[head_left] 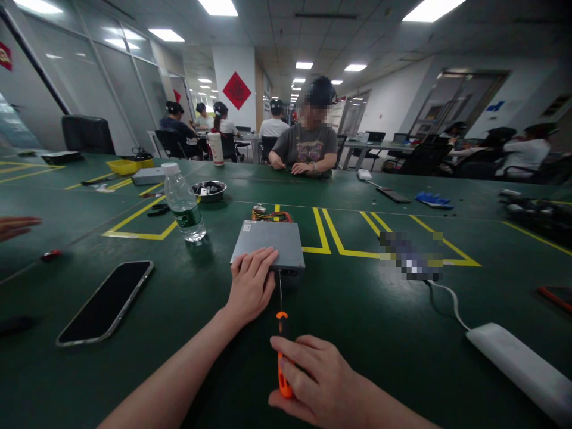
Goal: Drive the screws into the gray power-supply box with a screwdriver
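A grey metal box with a socket in its near face and a bundle of coloured wires behind it lies on the green table. My left hand rests on the box's near left part, fingers over its top and thumb at the front edge. In my right hand is an orange and black screwdriver, held by the handle between thumb and fingers. Its thin shaft points away from me, and the tip meets the near face of the box beside the socket.
Left are a phone, a water bottle, a metal bowl and another person's hand. Right are a blurred device on a cable and a white power strip. A person sits opposite.
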A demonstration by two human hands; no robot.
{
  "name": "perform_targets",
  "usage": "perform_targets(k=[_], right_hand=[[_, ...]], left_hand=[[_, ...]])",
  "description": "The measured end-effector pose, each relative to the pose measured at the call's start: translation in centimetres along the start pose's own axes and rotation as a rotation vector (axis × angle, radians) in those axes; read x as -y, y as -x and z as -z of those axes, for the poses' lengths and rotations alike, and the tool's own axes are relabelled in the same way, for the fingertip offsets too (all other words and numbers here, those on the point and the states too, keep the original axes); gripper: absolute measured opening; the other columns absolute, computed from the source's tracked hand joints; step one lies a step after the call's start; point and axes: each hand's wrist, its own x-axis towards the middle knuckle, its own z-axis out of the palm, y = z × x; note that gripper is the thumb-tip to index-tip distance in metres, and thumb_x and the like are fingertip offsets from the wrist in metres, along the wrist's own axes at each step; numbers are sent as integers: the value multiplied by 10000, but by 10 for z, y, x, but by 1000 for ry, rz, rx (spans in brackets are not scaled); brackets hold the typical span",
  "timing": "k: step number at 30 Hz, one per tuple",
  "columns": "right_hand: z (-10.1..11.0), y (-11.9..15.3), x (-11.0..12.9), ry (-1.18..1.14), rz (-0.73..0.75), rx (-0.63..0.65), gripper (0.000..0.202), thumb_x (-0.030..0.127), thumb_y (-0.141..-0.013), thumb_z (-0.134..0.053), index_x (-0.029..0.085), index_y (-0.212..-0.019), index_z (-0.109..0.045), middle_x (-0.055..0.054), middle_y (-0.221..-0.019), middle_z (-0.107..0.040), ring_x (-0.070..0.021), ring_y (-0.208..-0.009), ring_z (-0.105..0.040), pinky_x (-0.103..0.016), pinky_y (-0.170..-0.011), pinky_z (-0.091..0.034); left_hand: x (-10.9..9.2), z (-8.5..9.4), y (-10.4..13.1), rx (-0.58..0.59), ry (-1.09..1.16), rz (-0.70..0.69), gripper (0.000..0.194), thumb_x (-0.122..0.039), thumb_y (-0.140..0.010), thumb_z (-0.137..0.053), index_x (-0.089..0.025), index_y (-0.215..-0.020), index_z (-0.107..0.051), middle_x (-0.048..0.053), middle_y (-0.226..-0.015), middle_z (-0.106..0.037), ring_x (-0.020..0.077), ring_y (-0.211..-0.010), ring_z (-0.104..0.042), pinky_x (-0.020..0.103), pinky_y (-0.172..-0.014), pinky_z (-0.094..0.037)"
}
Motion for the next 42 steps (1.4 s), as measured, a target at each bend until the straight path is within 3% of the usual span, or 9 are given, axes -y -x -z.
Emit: perform_targets(k=[2,5,12,18,25,29,32,38,42], right_hand=[[1,-3,1,4,-19,98,319,435,-897,-491,127,-941,-562,-128,-1037,-641,-167,-783,-637,-273,-711,-511],[3,-6,3,38,7,205,317,396,-862,-558,157,-1069,-543,-131,-1066,-625,-193,-879,-626,-291,-743,-506],[-3,2,0,-8,25,-6,258,321,-953,-406,127,-864,-551,-142,-991,-651,-151,-782,-635,-271,-698,-506],[4,-6,2,24,18,208,302,375,-904,-486,149,-1102,-521,-134,-1083,-621,-182,-914,-613,-283,-750,-506],[0,3,1,4,25,-47,186,272,-928,-439,148,-840,-546,-134,-973,-673,-147,-827,-644,-254,-707,-509],[2,-1,0,-28,-12,32,279,360,-947,-390,128,-967,-543,-143,-1022,-652,-162,-813,-648,-268,-701,-521],[4,-5,1,8,13,107,237,297,-930,-429,147,-1083,-532,-137,-1044,-640,-166,-799,-645,-276,-681,-520],[-3,6,0,4,-3,-64,144,269,-917,-471,156,-865,-545,-136,-1029,-652,-137,-739,-650,-270,-713,-514],[2,-2,2,2,-10,53,280,361,-939,-416,121,-992,-549,-139,-1019,-649,-164,-833,-645,-254,-729,-516]], left_hand=[[0,0,0,0,6,0,394,-208,-865,-420,-243,-1258,-442,43,-1277,-533,204,-1181,-443,409,-993,-233],[0,0,0,-1,11,-3,406,-205,-862,-421,-248,-1265,-435,45,-1278,-532,208,-1182,-443,414,-993,-231],[1,0,0,7,8,0,397,-211,-868,-416,-246,-1262,-437,40,-1286,-526,202,-1192,-434,407,-1000,-229],[1,-1,0,-7,1,-9,409,-208,-858,-428,-249,-1265,-437,46,-1270,-539,210,-1182,-447,412,-992,-243],[1,0,0,-8,14,-7,420,-206,-851,-448,-249,-1269,-435,48,-1269,-539,210,-1175,-452,411,-993,-240],[0,0,0,0,17,-2,416,-213,-854,-444,-249,-1269,-432,47,-1280,-531,212,-1184,-443,414,-996,-234],[1,-1,0,3,7,-3,410,-216,-854,-441,-244,-1263,-436,46,-1284,-528,211,-1189,-441,409,-998,-234],[1,-1,0,1,-5,-9,406,-223,-853,-447,-239,-1258,-441,46,-1281,-531,210,-1185,-446,403,-996,-238],[1,-1,0,0,-3,-10,402,-222,-857,-440,-236,-1258,-439,47,-1282,-530,208,-1190,-440,404,-997,-232]])
